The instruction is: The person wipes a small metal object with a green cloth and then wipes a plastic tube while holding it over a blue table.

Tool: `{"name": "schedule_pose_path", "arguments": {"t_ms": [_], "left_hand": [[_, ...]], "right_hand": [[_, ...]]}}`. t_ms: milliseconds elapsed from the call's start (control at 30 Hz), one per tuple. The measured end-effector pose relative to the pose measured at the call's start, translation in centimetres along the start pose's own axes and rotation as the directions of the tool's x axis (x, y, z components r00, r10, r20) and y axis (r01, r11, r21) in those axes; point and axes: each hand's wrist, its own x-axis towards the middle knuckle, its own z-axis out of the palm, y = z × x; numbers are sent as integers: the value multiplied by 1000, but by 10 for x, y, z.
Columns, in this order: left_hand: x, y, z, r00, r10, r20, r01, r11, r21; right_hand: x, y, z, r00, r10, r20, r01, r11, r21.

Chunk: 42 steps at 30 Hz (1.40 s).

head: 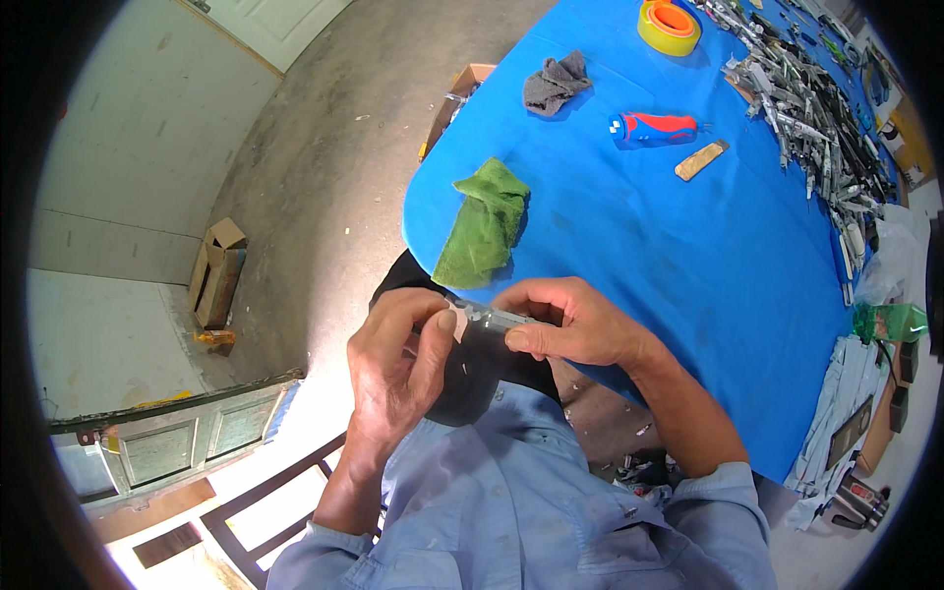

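Note:
Between my two hands, over my lap at the table's near edge, is a small grey metal and plastic part point(495, 317). My right hand point(571, 321) grips its right end between thumb and fingers. A thin pale pink piece point(458, 321) is pinched in my left hand point(402, 354), against the part's left end. What exactly the part is cannot be told. Just beyond my hands, a green cloth point(483, 225) lies on the blue-covered table point(627, 243). Farther off are a dark grey cloth point(554, 82), a red and blue handheld tool point(655, 127) and a worn tan strip point(701, 161).
A long pile of metal and plastic parts point(811, 125) runs along the table's far right side, near yellow and orange tape rolls point(669, 28). A green plastic bottle piece point(890, 322) is at the right edge. An open cardboard box point(450, 110) stands beside the table's left edge.

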Motion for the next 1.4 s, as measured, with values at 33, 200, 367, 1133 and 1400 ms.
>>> {"name": "schedule_pose_path", "arguments": {"t_ms": [33, 200, 367, 1133, 1400], "left_hand": [[-4, 0, 1, 994, -104, 22, 105, 991, -85], [-14, -1, 18, 924, -374, 75, 380, 881, -282], [-13, -1, 27, 879, -464, 109, 472, 814, -338], [-14, -8, 14, 978, -204, 52, 208, 974, -91], [-11, -64, -28, 936, -198, -291, 291, 901, 323]], "right_hand": [[0, -1, 0, 1000, 10, -4, -10, 1000, 1], [2, 6, 2, 995, -101, -7, 101, 995, -26], [1, 4, 3, 995, -95, -19, 94, 995, -44], [-2, -7, 3, 1000, 10, -20, -8, 998, 64], [-1, 1, -5, 997, -54, 62, 49, 995, 81]]}}
